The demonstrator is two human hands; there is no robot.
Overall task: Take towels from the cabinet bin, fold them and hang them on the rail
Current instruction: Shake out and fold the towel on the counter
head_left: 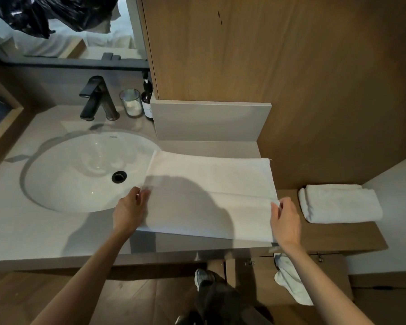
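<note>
Left hand [130, 209]: fingertips curled onto the left edge of the white towel [211, 174], pinching it; motion blur there hides the exact grip.
Right hand [285, 221]: thumb and forefinger nip the towel's right edge where a fold line meets it.

Towel lies spread flat on the grey table [33, 226], stretched between the two hands. Its far left corner overhangs the rim of the sink [56, 160]. The fold line runs from the right hand's pinch toward the middle; on the left, shadow covers it. The near edge lies close to the table's front lip.

Right of the right hand, apart from it: a folded towel [340, 204], white, lying on a wooden ledge [361, 235].
Below the right forearm: a pale cloth [291, 285] hangs from the cabinet front [256, 277].

Beyond the left hand: the sink's dark drain [119, 177]. Farther back stand a black faucet [96, 99], a glass jar [131, 103] and a dark pump bottle [147, 99], side by side.
Between the forearms, low: a shoe [203, 277] on a wood floor.
</note>
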